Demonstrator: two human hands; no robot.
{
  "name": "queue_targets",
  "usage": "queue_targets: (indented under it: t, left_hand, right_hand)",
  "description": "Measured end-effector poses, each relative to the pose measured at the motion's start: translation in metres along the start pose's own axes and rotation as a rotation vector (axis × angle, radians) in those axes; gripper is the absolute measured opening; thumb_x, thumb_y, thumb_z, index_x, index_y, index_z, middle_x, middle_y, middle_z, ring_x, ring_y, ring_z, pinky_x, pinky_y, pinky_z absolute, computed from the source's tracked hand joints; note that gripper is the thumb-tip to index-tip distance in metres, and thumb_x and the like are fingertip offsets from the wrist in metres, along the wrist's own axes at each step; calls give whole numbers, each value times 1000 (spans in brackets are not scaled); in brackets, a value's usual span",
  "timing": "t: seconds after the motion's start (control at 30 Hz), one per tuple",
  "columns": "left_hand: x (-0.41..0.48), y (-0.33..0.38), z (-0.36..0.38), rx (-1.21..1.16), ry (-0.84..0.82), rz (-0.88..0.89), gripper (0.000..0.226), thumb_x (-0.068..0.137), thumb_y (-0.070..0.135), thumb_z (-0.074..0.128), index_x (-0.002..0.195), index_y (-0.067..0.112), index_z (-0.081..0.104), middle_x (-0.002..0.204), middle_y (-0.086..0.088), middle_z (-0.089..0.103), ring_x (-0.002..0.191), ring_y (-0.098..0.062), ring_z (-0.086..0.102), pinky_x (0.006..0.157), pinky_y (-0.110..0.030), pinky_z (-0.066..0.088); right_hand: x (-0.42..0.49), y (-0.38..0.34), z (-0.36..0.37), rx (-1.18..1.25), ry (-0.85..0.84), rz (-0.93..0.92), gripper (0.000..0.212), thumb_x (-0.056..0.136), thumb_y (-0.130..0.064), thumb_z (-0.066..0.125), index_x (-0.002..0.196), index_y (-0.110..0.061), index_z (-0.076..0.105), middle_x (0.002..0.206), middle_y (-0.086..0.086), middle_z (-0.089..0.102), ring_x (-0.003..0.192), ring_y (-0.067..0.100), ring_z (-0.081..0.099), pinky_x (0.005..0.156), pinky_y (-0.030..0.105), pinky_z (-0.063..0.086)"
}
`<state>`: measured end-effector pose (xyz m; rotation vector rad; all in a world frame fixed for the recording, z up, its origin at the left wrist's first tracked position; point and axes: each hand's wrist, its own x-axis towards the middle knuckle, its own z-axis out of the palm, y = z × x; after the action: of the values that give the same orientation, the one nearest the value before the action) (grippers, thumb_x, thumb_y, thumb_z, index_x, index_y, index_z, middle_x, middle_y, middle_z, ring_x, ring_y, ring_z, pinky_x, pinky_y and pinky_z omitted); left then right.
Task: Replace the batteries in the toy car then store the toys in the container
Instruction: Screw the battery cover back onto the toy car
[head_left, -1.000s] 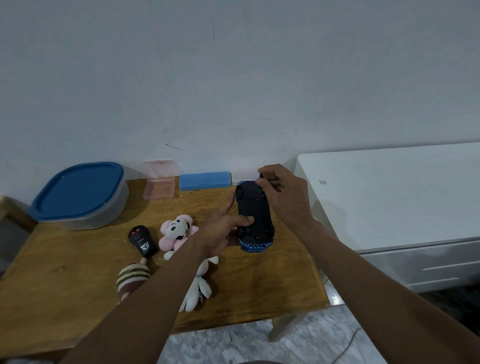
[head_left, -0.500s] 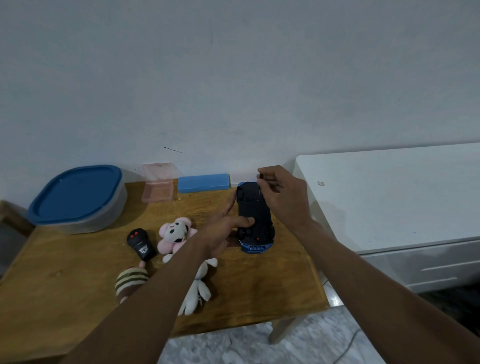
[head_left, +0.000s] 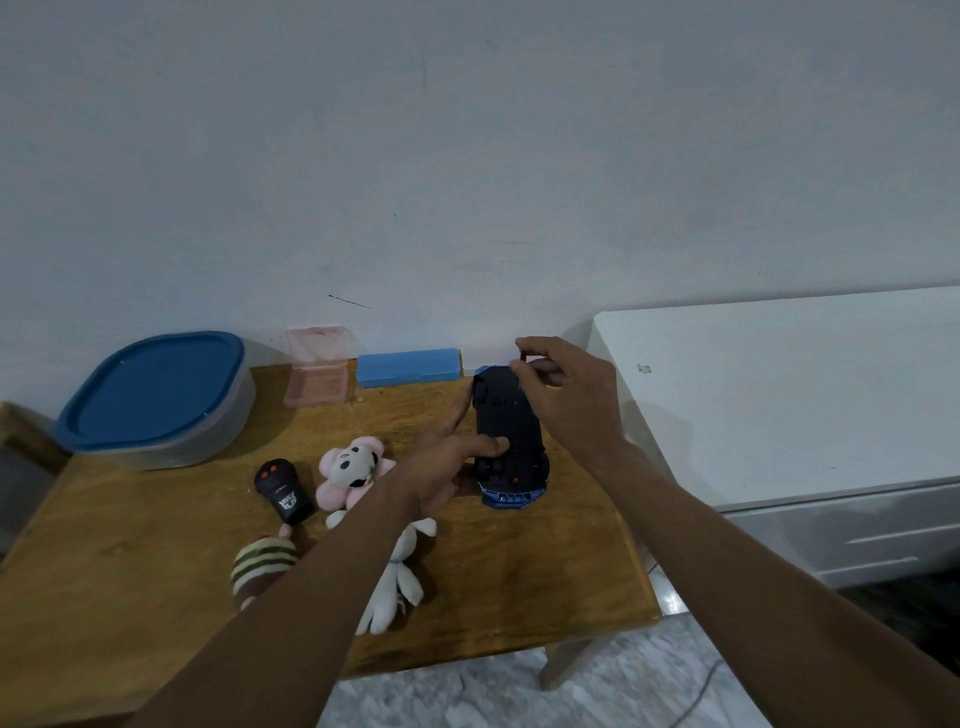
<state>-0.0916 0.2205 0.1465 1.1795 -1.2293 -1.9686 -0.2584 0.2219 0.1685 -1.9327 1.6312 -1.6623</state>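
The blue toy car (head_left: 508, 431) is upside down, its black underside facing me, held above the wooden table (head_left: 156, 561). My left hand (head_left: 447, 462) grips its left side, thumb across the underside. My right hand (head_left: 566, 395) rests on the car's far end, fingers pinched around a small dark piece I cannot identify. The grey container with a blue lid (head_left: 156, 395) sits shut at the table's back left. A black remote (head_left: 284, 491), a pink plush (head_left: 350, 473), a striped plush (head_left: 262, 569) and a white plush (head_left: 397, 582) lie on the table.
A pink open case (head_left: 317, 382) and a blue flat box (head_left: 409, 367) stand against the wall at the table's back. A white cabinet (head_left: 779, 395) with drawers stands right of the table. Marbled floor shows below the table's front edge.
My right hand's fingers have lifted slightly at the car's far end. The car and my left hand stay almost where they were.
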Motion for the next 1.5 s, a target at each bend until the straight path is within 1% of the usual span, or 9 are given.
queue_targets:
  t: [0.4,0.57,0.73,0.93,1.03,1.17,1.33,1.43,1.5]
  left_hand:
    - [2,-1,1,-27,5,-10,84,87,-1,63,148,46,27,128,-5,62,106,-31,66,73,-40,58]
    - [4,0,0,-41,14,-10,85,86,-2,64,147,47,29,126,-6,64,107,-33,65,73,-41,57]
    - [4,-5,-3,-30,19,-8,85,86,0,65,146,49,29,123,-5,66,105,-33,67,76,-44,57]
    - [1,-5,-3,-49,19,0,82,87,-2,63,144,48,33,123,-5,66,107,-33,65,70,-40,58]
    - [0,-9,-4,-34,9,-9,80,88,-1,63,143,49,34,123,-3,66,109,-33,65,76,-43,58]
    - [2,-18,-6,-38,10,-27,83,86,0,66,142,52,34,125,-6,66,111,-36,64,89,-54,54]
    - [1,-31,-1,-55,5,-53,79,85,0,66,134,56,39,124,-5,66,112,-36,63,89,-53,54]
    - [0,-39,3,-72,2,-69,75,85,-1,66,127,58,45,126,-5,65,114,-36,62,86,-50,55]
    - [1,-44,5,-72,-7,-89,79,85,0,66,136,55,40,129,-5,63,114,-36,61,90,-52,54]
  right_hand:
    - [2,2,3,-20,1,2,14,84,-10,71,98,-9,67,84,0,72,76,10,67,69,17,56]
    - [1,0,3,-28,-17,-54,18,84,-8,69,102,-7,69,90,3,73,76,13,68,68,21,57]
    - [2,1,5,-63,-28,-44,15,82,-13,73,95,-10,65,80,1,68,71,13,65,64,25,57]
    - [-3,-1,5,-74,-66,-13,19,86,-12,67,102,-15,59,77,-2,67,71,11,65,62,30,58]
    - [-4,-1,7,-112,-98,8,20,87,-16,66,105,-20,57,72,-4,63,67,13,62,60,29,55]
    - [-11,3,8,-129,-126,-22,17,88,-17,66,104,-16,60,83,0,68,74,12,66,64,26,57]
    - [-24,6,5,-130,-163,57,19,87,-10,63,104,-17,56,71,-4,62,66,14,62,60,34,56]
    - [-29,8,1,-120,-167,132,18,87,-14,66,100,-18,54,65,-12,54,62,9,58,58,26,53]
    - [-33,10,-3,-106,-157,174,18,87,-17,66,100,-18,54,65,-11,55,62,9,58,59,23,52]
